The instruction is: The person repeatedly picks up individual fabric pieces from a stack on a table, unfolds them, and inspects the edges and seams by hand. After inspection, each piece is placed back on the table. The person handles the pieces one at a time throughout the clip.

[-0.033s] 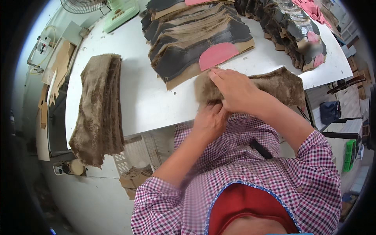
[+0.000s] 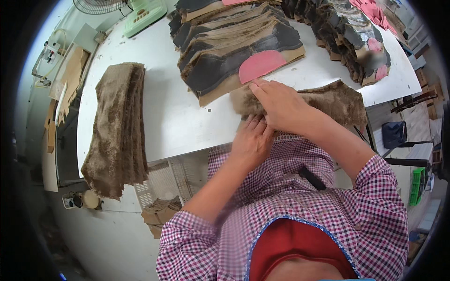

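Observation:
A brown fur piece [image 2: 333, 102] lies along the near edge of the white table, under both hands. My right hand [image 2: 285, 107] reaches over it from the right, its fingers closed on the fur's left part. Just below, my left hand [image 2: 254, 139] grips the fur's near edge, its fingers bent over and close to the right thumb. The fur underneath my hands is hidden. Beyond the fingertips, a pink half-round patch [image 2: 262, 65] lies on a dark, shaped piece with tan edges, at the front of a row of overlapping dark-and-fur pieces [image 2: 239, 40].
A stack of brown fur pieces [image 2: 116, 126] overhangs the white table [image 2: 173, 126] at the left. Another overlapping row [image 2: 344, 42] lies at the far right. A green fan [image 2: 144, 18] stands at the back left. Below the table is a basket [image 2: 157, 185] near brown pieces.
My left fingers have shifted slightly up and forward on the fur's near edge. The fur's left end has moved a little left. My right hand stays nearly in place.

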